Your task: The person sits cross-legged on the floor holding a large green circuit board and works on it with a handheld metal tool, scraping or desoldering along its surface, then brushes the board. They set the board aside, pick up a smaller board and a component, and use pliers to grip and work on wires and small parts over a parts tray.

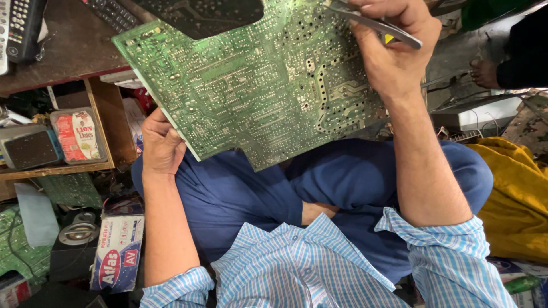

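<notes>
A large green circuit board (257, 80) is held up over my lap, solder side toward me. My left hand (161, 142) grips its lower left edge. My right hand (394, 48) is at the board's upper right and is closed on a slim metal tool (379, 25) with a yellow mark, its tip reaching left over the board. A dark panel (205, 14) shows at the board's top. I sit cross-legged in blue trousers (342, 182) and a checked blue shirt.
A wooden shelf (103, 120) at left holds a food packet (77, 134) and a small dark device (29, 149). Remote controls (20, 25) lie on top. Another green board (68, 189), a box (118, 251) and a speaker are below. Yellow cloth (516, 194) lies right; another person's foot (485, 71) is beyond.
</notes>
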